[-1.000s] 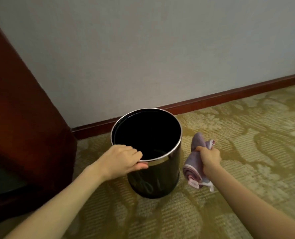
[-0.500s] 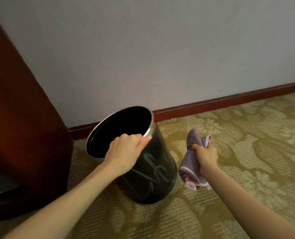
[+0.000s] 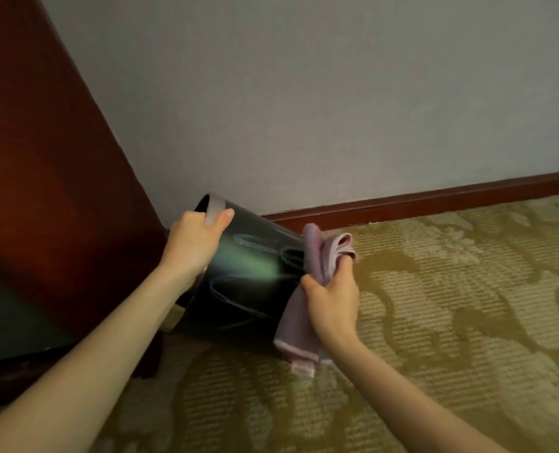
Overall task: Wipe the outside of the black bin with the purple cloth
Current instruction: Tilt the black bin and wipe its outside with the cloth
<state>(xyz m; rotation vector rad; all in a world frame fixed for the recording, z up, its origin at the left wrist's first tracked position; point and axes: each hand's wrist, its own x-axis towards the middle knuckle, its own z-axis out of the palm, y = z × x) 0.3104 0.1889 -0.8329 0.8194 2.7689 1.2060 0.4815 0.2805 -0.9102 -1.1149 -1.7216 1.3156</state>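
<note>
Looking through the head camera, I see a plain grey wall (image 3: 304, 93) filling most of the upper view. A green-gold patterned carpet (image 3: 468, 322) spreads across the lower right. A tall reddish-brown wooden panel (image 3: 42, 158) takes up the left side, and a dark red baseboard (image 3: 435, 197) runs along the foot of the wall.

The black bin (image 3: 248, 289) sits where the panel, wall and carpet meet. It is tipped far over to the left, with its open mouth toward the wooden panel and its base end toward the right. Its glossy side faces me and shows faint streaks and a greenish glare. I cannot tell whether its lower edge rests on the carpet or hangs just above it.

The purple cloth (image 3: 317, 256) is bunched against the base end of the bin and touches it. One fold stands up above the bin's edge, and a pale-hemmed tail hangs down toward the carpet.

My left hand (image 3: 193, 243) grips the bin's silver rim (image 3: 214, 207), thumb laid across the outside of the band and the fingers hooked over the edge out of sight. My right hand (image 3: 333, 299) is clenched round the middle of the cloth, holding it against the bin.
</note>
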